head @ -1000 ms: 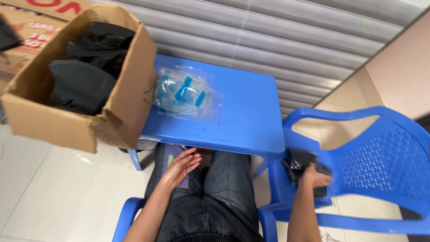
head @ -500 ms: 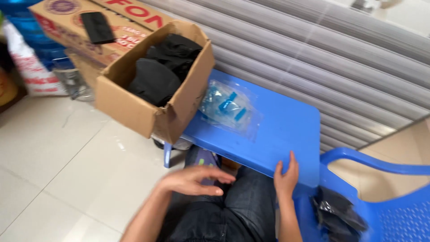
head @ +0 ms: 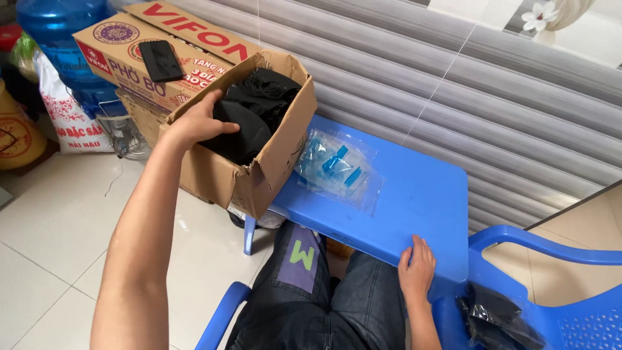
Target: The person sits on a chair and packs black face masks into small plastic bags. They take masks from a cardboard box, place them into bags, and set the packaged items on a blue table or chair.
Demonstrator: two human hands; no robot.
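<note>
Left hand (head: 197, 123) curls loosely round a black bundle (head: 243, 129) in the cardboard box (head: 259, 175) (right hand (head: 416, 269) lies flat, empty, on the blue table (head: 414, 201)); tugging could tip the overhanging box.

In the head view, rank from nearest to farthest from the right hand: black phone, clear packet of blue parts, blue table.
1. Blue table: under the right hand, at its near edge.
2. Clear packet of blue parts: mid-table, leftward.
3. Black phone: on the far printed carton.
</note>
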